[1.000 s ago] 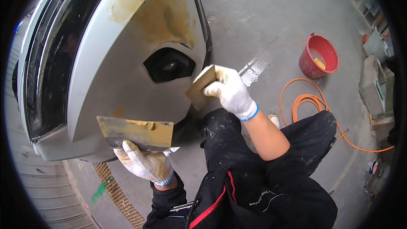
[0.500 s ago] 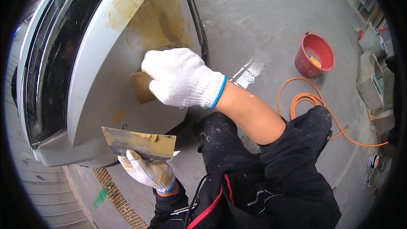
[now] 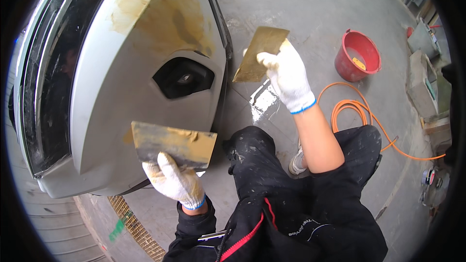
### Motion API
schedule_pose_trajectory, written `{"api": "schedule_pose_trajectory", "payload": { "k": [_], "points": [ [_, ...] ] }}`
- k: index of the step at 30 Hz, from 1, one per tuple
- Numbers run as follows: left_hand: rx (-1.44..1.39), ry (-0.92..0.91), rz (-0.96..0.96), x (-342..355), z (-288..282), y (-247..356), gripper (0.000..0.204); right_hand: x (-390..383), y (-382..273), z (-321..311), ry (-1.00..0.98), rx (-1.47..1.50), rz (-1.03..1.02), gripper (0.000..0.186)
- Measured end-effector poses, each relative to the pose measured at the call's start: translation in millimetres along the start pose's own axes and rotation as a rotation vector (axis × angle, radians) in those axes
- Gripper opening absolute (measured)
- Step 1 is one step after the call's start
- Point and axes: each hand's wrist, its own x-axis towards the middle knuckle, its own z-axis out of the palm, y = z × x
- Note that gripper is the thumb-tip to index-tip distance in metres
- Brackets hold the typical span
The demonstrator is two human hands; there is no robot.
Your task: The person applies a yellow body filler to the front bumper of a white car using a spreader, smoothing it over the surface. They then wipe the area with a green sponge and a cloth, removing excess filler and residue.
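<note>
A grey car bumper (image 3: 111,92) fills the left, with a dark fog-lamp opening (image 3: 183,76) and a patch of yellowish filler (image 3: 165,14) above it. My left hand (image 3: 175,184), in a white glove, holds a flat metal board (image 3: 173,143) smeared with yellowish filler against the bumper's lower part. My right hand (image 3: 289,77), also gloved, grips a wide putty spreader (image 3: 260,53) held in the air to the right of the bumper, clear of its surface.
A red bucket (image 3: 358,56) stands on the concrete floor at the right. An orange hose (image 3: 359,116) coils beside my dark-trousered knees. Grey blocks (image 3: 421,77) lie at the far right. A floor drain grate (image 3: 136,228) runs under the bumper.
My right hand pressed the spreader onto the bumper by the fog-lamp opening, then pulled back to the right, off the panel. My left hand with the board stayed about where it was.
</note>
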Motion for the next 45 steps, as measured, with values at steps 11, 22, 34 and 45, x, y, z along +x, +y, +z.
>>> {"api": "schedule_pose_trajectory", "payload": {
  "k": [11, 22, 34, 45],
  "points": [
    [0.030, -0.156, -0.043, 7, 71, 9, 0.026, -70, -66, 15, -0.376, -1.129, -1.137, 0.032],
    [1.732, 0.120, 1.286, 26, 9, 89, 0.046, -5, 8, 29, 0.010, -0.049, -0.009, 0.032],
    [1.628, 0.038, 1.138, -7, -23, 96, 0.048, 96, 15, 91, 0.165, -0.305, -0.481, 0.026],
    [1.031, 0.152, 0.773, 17, -5, 68, 0.048, 112, 1, 90, 0.125, -0.317, -0.447, 0.023]
  ]
}}
